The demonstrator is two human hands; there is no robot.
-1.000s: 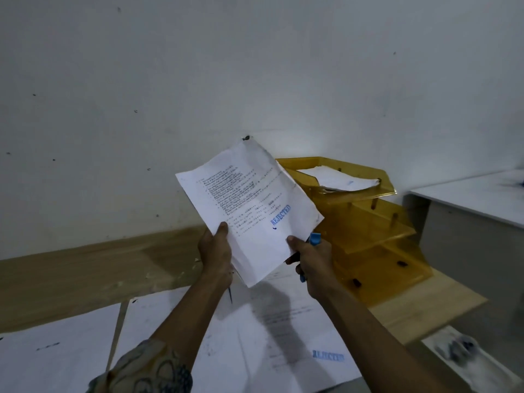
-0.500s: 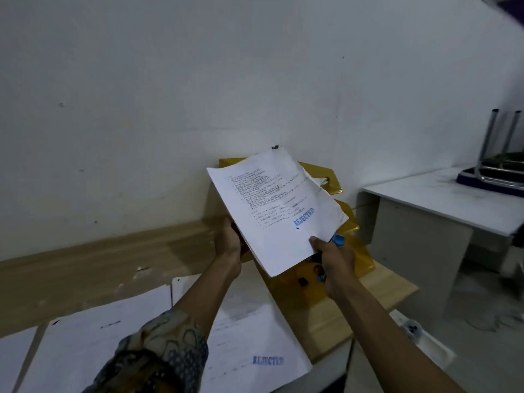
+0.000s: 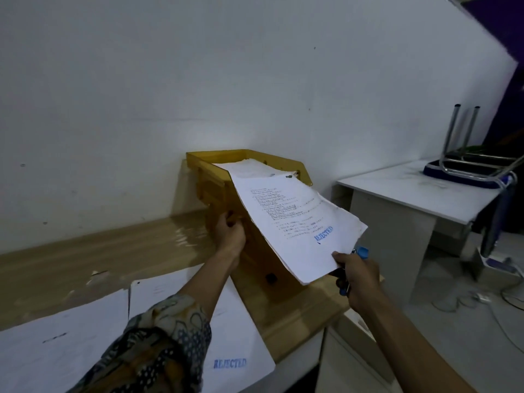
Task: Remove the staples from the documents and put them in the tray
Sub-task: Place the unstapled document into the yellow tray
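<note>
Two bare hands work a printed document at a yellow stacked tray on a wooden desk. The right hand pinches the sheet's near corner between thumb and fingers, with a blue-handled tool, only partly visible, tucked in the same grip just behind the fingers. From that pinch the paper slopes up and away, its far edge lying on the tray's top tier, over papers already there. A blue "REJECTED" stamp sits on the page just above the thumb. The left hand, fingers curled, rests against the tray's side, below the sheet; whether it grips anything cannot be told. More stamped sheets lie flat on the desk beneath the left forearm's patterned sleeve.
</note>
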